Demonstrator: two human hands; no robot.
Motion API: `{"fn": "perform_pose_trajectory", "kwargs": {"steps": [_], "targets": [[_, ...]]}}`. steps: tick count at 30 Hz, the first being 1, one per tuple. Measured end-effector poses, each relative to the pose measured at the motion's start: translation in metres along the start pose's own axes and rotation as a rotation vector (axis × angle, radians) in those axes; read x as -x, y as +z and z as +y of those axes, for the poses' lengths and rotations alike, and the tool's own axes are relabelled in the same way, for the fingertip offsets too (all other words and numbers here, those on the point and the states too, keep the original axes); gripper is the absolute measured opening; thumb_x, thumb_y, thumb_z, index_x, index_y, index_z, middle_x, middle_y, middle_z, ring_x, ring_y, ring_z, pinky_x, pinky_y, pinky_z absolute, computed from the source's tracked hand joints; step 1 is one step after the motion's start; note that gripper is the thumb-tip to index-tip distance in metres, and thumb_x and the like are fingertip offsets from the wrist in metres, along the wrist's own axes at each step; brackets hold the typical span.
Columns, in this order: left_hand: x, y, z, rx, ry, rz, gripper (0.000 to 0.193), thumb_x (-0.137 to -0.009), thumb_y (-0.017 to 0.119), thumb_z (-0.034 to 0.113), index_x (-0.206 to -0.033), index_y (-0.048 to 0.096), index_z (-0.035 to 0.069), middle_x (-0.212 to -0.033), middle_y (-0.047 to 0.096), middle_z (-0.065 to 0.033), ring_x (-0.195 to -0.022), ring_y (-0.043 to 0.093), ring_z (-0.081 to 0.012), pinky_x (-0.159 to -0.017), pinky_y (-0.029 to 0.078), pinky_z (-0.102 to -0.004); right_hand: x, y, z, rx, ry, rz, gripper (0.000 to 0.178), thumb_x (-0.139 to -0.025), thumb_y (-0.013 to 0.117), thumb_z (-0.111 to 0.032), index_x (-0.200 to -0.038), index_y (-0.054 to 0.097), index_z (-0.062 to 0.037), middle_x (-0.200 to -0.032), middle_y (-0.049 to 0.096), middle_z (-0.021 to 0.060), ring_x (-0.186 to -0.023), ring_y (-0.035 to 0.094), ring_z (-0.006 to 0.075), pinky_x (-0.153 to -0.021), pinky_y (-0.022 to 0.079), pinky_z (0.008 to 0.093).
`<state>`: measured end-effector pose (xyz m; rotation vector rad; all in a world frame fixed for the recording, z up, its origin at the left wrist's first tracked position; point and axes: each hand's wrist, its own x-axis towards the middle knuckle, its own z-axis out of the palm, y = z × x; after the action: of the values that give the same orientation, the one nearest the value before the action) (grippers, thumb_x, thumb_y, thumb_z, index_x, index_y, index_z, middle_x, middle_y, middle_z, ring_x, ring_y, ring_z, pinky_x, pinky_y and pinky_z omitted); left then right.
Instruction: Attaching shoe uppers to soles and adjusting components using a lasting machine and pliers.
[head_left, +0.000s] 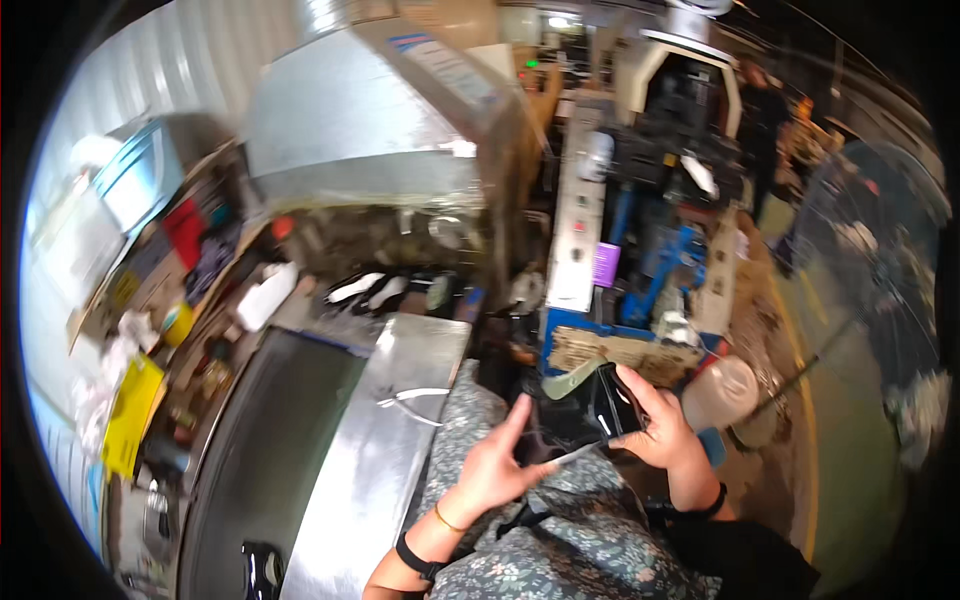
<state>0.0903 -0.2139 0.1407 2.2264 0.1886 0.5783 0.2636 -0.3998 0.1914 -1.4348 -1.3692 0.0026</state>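
Both my hands hold a glossy black piece in front of my lap; it looks like a shoe upper, but blur hides its exact kind. My left hand pinches its left side, thumb on top. Around the right end wraps my right hand, its thumb over the shiny black surface. A pale greenish flap shows along the far edge. Left of my hands, a pair of pliers or nippers with light handles lies on a bare metal plate.
A dark conveyor belt runs left of the plate, carrying another glossy black piece. Beyond it stands a metal hood. Ahead is a machine with blue parts. A whitish container stands beside my right hand, a large fan farther right.
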Motion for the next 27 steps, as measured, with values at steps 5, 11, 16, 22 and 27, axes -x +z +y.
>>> {"fn": "perform_pose_trajectory", "kwargs": {"steps": [5,11,16,22,27], "targets": [[0.016,-0.014,-0.002,-0.130,-0.142,-0.045,0.107,-0.072,0.081,0.045,-0.151,0.021,0.002,-0.137,0.049,-0.0264,-0.123,0.052,-0.0416,-0.101,0.046,-0.0410,-0.007,0.083,0.027,0.252,0.121,-0.296,0.050,-0.084,0.071,-0.028,-0.131,0.058,-0.0151,-0.102,0.069,0.0182,-0.088,0.068,0.0335,-0.073,0.055,0.0374],[0.036,-0.011,-0.031,0.193,0.078,0.233,0.100,-0.073,0.083,0.028,-0.149,0.024,-0.002,-0.148,0.037,-0.0198,-0.140,0.031,-0.0314,-0.114,0.027,-0.0391,-0.014,0.100,0.058,0.010,-0.096,-0.427,0.065,-0.072,0.078,-0.016,-0.134,0.057,-0.0136,-0.082,0.067,0.0139,-0.068,0.063,0.0315,-0.062,0.050,0.0389],[0.025,-0.004,-0.054,0.876,-0.431,-0.067,0.077,-0.082,0.075,0.036,-0.141,0.041,0.000,-0.133,0.055,-0.0143,-0.127,0.048,-0.0232,-0.109,0.034,-0.0356,0.007,0.091,0.072,-0.180,0.216,-0.586,0.060,-0.072,0.078,-0.005,-0.130,0.060,-0.0086,-0.110,0.066,0.0130,-0.098,0.066,0.0270,-0.088,0.051,0.0353],[0.013,0.065,-0.030,0.024,0.004,-0.010,0.090,-0.076,0.079,0.026,-0.141,0.030,-0.013,-0.117,0.058,-0.0269,-0.113,0.054,-0.0421,-0.095,0.043,-0.0453,0.091,0.120,0.181,-1.771,0.546,0.078,0.042,-0.099,0.045,-0.040,-0.117,0.062,-0.0056,-0.119,0.064,0.0130,-0.108,0.062,0.0322,-0.095,0.049,0.0468],[0.004,0.101,-0.050,0.301,-0.289,-0.110,0.104,-0.072,0.075,-0.003,-0.151,0.007,-0.002,-0.145,0.038,-0.0286,-0.128,0.047,-0.0386,-0.105,0.042,-0.0386,0.139,0.144,0.259,-1.883,0.718,0.323,0.041,-0.101,0.040,-0.040,-0.123,0.058,-0.0103,-0.116,0.064,0.0119,-0.106,0.062,0.0316,-0.090,0.052,0.0470]]}}
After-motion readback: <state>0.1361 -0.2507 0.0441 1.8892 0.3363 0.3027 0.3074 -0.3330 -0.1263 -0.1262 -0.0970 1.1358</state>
